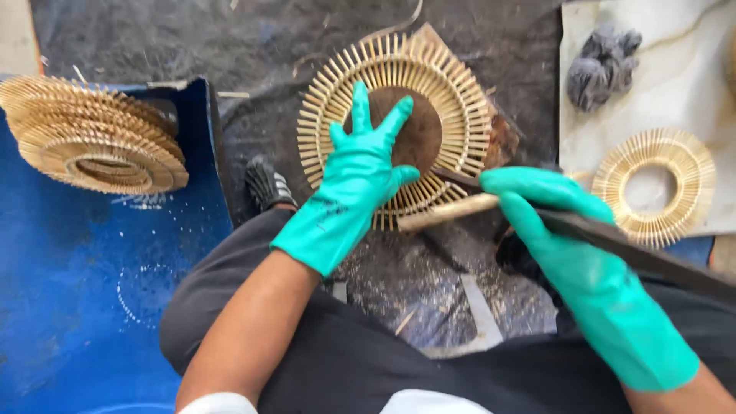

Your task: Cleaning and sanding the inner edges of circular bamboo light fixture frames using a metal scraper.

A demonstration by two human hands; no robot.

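1. A round wheel of pale bamboo slats (399, 115) is laid flat on a dark block (418, 130) over the black ground sheet (153, 38), straight ahead of the person's knees.
2. The wheel is pressed down by the left hand (356, 180), gloved in green; its fingers (359, 103) are spread wide and flat across the slats and the dark centre, and nothing is gripped by them.
3. A long dark blade (636, 253) is clasped in the right hand (567, 230), also gloved in green, its fingers curled shut round the blade's back; the tip is laid at the wheel's near rim, beside a pale stick (448, 213).
4. Judged from the frame, the slats are already set into a full ring, so the wheel appears mostly made; trimming at the rim seems to be what is left.
5. A stack of similar wheels (96, 138) is seen on the blue sheet (77, 307) at the left, and one smaller ring (655, 188) on the pale board (667, 77) at the right, near a crumpled grey cloth (602, 65).
6. The blade's handle is cut off at the right edge, and the exact spot where the tip meets the slats is hidden by the hands.
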